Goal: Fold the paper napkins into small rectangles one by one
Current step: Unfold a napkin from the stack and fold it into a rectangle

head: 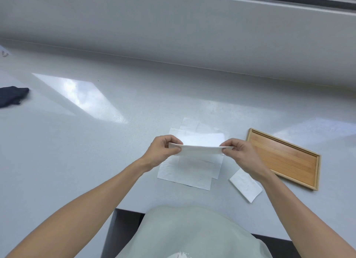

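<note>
Near the front edge of the white table [77,161], a folded napkin [245,185] lies flat, its long axis running diagonally toward the near right. Just beyond, the left hand [161,151] and right hand [240,155] each pinch one end of a half-folded napkin [200,149], held above the table with its long axis running left to right. Beneath it lie unfolded napkins [185,173], overlapping. To the right rests a wooden tray [285,157], angled. A dark cloth [11,96] sits at the far left edge.
</note>
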